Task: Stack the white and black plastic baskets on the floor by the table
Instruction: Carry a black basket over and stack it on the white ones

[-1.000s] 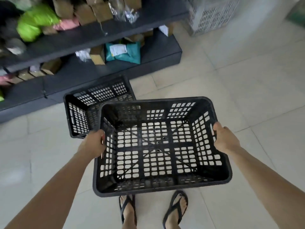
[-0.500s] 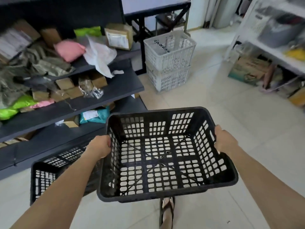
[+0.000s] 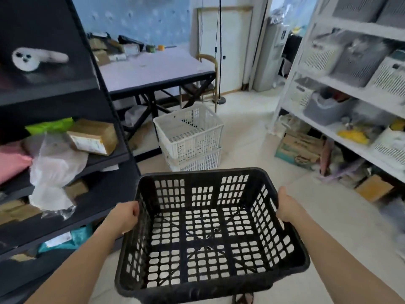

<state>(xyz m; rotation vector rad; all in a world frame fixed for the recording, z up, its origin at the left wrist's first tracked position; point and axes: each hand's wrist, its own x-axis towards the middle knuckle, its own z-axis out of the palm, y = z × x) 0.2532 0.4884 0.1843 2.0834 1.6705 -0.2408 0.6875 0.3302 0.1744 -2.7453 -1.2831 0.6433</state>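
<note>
I carry an empty black plastic basket in front of me, held level above the floor. My left hand grips its left rim and my right hand grips its right rim. Ahead on the tiled floor stands a stack of white plastic baskets, nested one in another, right beside the dark-framed table. The other black basket is out of view.
A dark shelving unit with parcels and bags lines the left. White shelves with bins line the right, with cardboard boxes on the floor under them. Bare tile floor runs between them toward the white baskets.
My view has lifted from the floor to the room ahead. The second black basket at my left has dropped out of sight, and the white stack by the table now looks closer.
</note>
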